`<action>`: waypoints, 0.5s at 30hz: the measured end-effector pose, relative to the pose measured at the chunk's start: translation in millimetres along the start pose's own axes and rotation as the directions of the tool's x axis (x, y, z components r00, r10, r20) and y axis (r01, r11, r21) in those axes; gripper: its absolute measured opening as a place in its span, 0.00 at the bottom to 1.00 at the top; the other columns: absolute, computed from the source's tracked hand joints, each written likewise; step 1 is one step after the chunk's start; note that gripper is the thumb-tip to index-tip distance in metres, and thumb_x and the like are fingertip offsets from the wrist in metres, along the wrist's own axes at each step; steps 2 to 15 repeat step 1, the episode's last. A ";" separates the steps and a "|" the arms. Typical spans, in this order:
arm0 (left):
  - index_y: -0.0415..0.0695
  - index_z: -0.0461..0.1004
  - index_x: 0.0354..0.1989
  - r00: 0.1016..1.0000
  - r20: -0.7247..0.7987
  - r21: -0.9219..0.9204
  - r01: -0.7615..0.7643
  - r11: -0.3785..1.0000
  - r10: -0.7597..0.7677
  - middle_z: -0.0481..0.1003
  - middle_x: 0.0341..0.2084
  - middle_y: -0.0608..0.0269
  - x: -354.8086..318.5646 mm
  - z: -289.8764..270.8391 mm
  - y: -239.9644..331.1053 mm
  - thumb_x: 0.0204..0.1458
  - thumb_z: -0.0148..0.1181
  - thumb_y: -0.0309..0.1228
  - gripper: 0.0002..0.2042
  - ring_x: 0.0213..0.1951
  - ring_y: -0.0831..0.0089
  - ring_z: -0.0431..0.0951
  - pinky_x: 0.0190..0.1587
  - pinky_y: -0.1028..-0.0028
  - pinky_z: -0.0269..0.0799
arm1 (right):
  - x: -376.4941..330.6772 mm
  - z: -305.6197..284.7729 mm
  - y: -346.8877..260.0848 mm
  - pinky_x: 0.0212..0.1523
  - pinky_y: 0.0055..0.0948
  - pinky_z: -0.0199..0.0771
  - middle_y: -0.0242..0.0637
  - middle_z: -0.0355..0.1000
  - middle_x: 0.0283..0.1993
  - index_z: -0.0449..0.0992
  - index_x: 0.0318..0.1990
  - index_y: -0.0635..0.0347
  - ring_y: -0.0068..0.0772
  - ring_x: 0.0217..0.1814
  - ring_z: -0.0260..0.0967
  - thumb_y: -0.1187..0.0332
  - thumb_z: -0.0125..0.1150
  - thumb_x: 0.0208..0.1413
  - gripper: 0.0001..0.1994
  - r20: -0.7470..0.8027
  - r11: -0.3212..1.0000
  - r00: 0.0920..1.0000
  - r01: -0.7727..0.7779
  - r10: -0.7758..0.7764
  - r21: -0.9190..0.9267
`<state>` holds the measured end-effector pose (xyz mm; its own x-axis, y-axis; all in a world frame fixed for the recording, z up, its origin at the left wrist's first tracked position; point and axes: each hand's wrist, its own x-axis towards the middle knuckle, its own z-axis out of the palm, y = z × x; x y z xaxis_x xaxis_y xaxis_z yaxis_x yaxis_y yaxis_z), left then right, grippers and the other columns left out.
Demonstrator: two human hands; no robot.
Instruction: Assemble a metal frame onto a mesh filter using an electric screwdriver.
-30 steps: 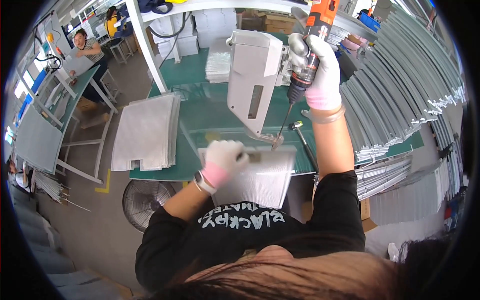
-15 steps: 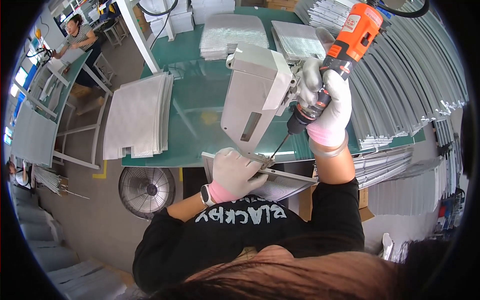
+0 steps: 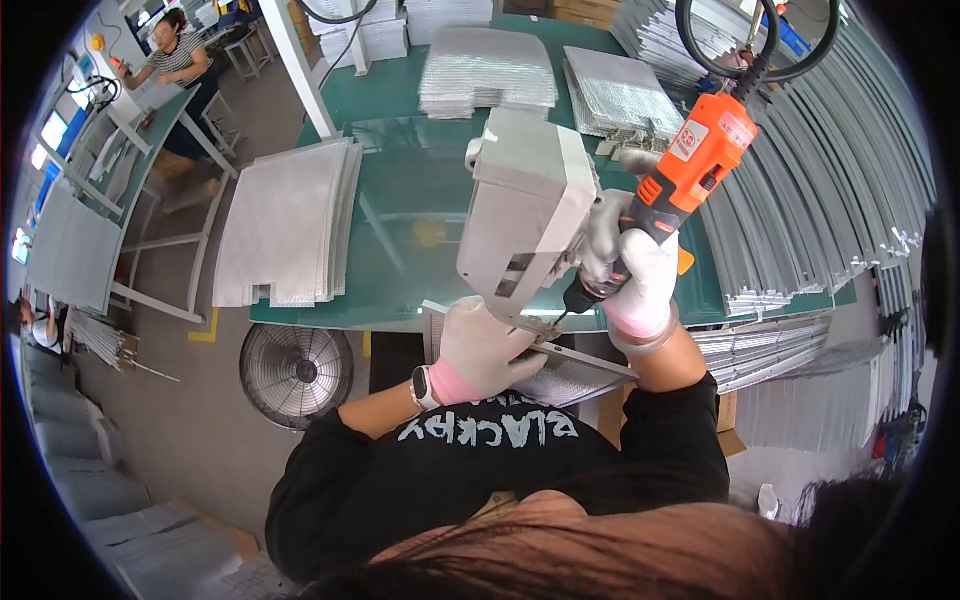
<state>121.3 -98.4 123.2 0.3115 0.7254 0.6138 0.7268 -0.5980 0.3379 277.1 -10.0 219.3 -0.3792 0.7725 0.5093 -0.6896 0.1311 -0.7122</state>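
My right hand [image 3: 640, 275], in a white glove with a pink cuff, wraps round an orange and black electric screwdriver [image 3: 697, 155]. Its bit slants down to the raised edge of a framed mesh panel [image 3: 575, 378]. Closed over that panel's frame near the bit is my gloved left hand [image 3: 478, 350], thumb toward the frame. Between the hands, a grey box-like housing [image 3: 525, 205] with a slot stands against the screwdriver, its lower end close to the bit tip. Whether the two are joined cannot be made out. Small metal parts at the tip are partly hidden.
On the green table [image 3: 400, 265] lie flat sheet stacks [image 3: 285, 225] at left and mesh panels [image 3: 485, 75] at the back. Long metal strips [image 3: 800, 170] fill the right side. A floor fan [image 3: 297, 375] stands below left. A person [image 3: 180, 60] sits at another bench.
The screwdriver and my right hand have come down toward the panel, and less of the bit shows. The grey housing has tilted and sunk slightly. My left hand keeps its hold.
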 end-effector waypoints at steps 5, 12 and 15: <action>0.52 0.80 0.26 0.997 -0.075 -0.018 -0.024 1.000 0.023 0.72 0.16 0.69 3.9 -0.4 2.2 0.36 0.69 0.44 0.12 0.20 0.64 0.73 0.26 0.61 0.62 | -1.0 -3.5 3.6 0.20 0.24 0.64 0.37 0.65 0.22 0.50 0.64 0.61 0.27 0.17 0.62 0.68 0.61 0.52 0.34 0.012 1.000 1.000 -0.010 0.010 -0.004; 0.52 0.80 0.26 0.997 -0.075 -0.018 -0.024 1.000 0.023 0.72 0.16 0.69 3.9 -0.4 2.2 0.36 0.69 0.44 0.12 0.20 0.64 0.73 0.26 0.61 0.62 | -1.0 -3.5 3.6 0.20 0.24 0.64 0.37 0.65 0.22 0.50 0.64 0.61 0.27 0.17 0.62 0.68 0.61 0.52 0.34 0.012 1.000 1.000 -0.010 0.010 -0.004; 0.52 0.80 0.26 0.997 -0.075 -0.018 -0.024 1.000 0.023 0.72 0.16 0.69 3.9 -0.4 2.2 0.36 0.69 0.44 0.12 0.20 0.64 0.73 0.26 0.61 0.62 | -1.0 -3.5 3.6 0.20 0.24 0.64 0.37 0.65 0.22 0.50 0.64 0.61 0.27 0.17 0.62 0.68 0.61 0.52 0.34 0.012 1.000 1.000 -0.010 0.010 -0.004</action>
